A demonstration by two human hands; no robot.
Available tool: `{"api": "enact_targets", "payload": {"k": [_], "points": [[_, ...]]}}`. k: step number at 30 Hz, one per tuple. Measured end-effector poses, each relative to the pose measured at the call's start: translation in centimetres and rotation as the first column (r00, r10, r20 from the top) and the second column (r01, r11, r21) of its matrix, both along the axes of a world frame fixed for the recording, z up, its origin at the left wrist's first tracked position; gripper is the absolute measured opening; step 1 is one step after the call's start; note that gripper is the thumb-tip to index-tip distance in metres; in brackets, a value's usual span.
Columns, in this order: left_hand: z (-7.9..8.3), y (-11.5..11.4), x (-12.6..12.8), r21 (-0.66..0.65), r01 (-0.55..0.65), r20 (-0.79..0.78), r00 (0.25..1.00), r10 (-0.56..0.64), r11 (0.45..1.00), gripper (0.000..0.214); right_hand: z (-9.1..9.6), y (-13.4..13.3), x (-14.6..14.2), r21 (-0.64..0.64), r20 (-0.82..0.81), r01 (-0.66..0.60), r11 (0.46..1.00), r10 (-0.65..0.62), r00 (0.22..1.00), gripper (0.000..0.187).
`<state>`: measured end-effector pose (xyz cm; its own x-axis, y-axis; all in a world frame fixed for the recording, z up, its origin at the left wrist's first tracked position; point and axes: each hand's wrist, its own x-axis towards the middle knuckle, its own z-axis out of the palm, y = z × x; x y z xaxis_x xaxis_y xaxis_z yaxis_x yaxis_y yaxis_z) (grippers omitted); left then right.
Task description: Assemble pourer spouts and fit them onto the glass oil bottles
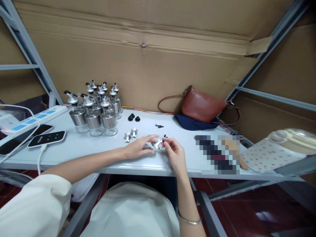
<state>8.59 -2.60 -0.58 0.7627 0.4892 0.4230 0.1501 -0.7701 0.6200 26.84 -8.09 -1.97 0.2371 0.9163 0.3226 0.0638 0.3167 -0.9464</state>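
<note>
Both my hands meet over the middle of the pale grey table (98, 158). My left hand (138, 148) and my right hand (174, 149) pinch a small silver pourer spout (157, 144) between their fingertips; a small black piece (165, 136) shows just above my right fingers. Two more silver spouts (130, 134) stand on the table just beyond my left hand. Several glass bottles with steel bands and spout tops (95, 108) are grouped at the back left.
Small black caps (133, 117) and a black clip (159, 125) lie further back. A brown leather bag (201, 105) on dark blue cloth sits at the back right. A power strip (32, 119) and charging phones (46, 139) lie at the left. A cream container (293, 140) is at the right.
</note>
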Motion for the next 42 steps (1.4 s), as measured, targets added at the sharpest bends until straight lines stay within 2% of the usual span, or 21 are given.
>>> {"api": "enact_targets", "payload": {"k": [3, 7, 13, 42], "points": [[-0.10, -0.05, 0.01, -0.042, -0.039, 0.012, 0.999, 0.040, 0.998, 0.058, -0.10, 0.03, -0.03, -0.011, -0.010, 0.016, 1.000, -0.016, 1.000, 0.020], [0.11, -0.08, -0.02, 0.001, -0.022, -0.015, 1.000, 0.022, 1.000, 0.039, -0.35, 0.05, 0.06, -0.043, -0.004, 0.039, 0.998, -0.039, 0.999, 0.022], [0.18, -0.01, -0.06, 0.056, 0.009, 0.011, 1.000, -0.009, 0.998, 0.030, -0.31, -0.08, 0.09, -0.042, -0.033, 0.074, 0.996, -0.075, 0.997, 0.022], [-0.35, 0.07, -0.67, 0.073, 0.033, 0.009, 0.999, -0.033, 0.997, 0.032, 0.42, -0.28, 0.19, 0.012, 0.085, 0.005, 1.000, -0.006, 0.996, 0.013]]}}
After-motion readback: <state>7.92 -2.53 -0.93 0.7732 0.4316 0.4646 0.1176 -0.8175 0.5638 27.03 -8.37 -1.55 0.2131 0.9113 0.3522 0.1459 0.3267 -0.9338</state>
